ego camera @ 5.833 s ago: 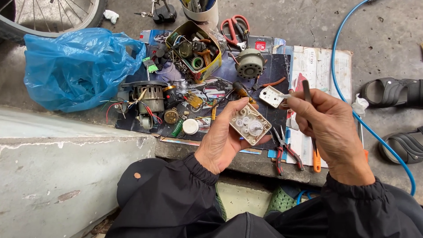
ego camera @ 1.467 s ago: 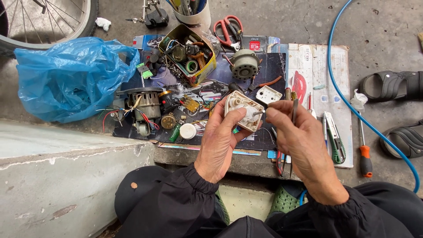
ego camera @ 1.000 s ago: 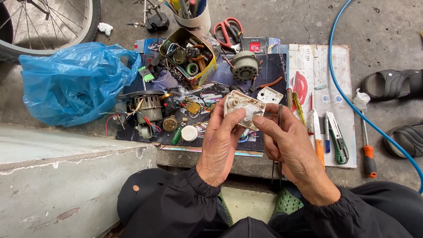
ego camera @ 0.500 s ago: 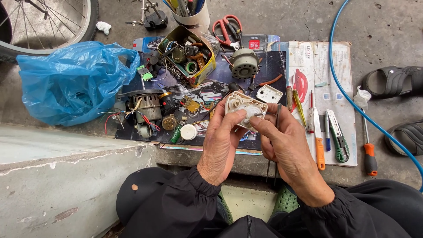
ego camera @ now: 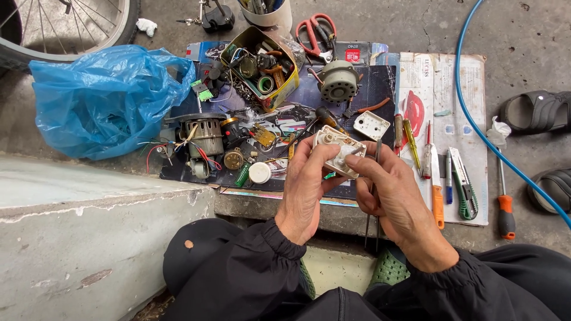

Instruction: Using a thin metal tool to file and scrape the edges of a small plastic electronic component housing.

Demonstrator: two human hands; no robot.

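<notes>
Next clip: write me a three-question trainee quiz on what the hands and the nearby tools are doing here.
1. True or false: the left hand supports the small white rectangular plastic switch unit from below.
2. Which thing does the right hand also carry? A) red-handled scissors B) thin metal tweezers C) orange-handled screwdriver
3. Fill in: the crumpled blue plastic bag lies to the ____ of the open yellow metal tin of parts.

Key
1. True; its fingers curl up around the unit's near edge.
2. B; they run down through the grip while the fingertips touch the unit.
3. Left.
</notes>
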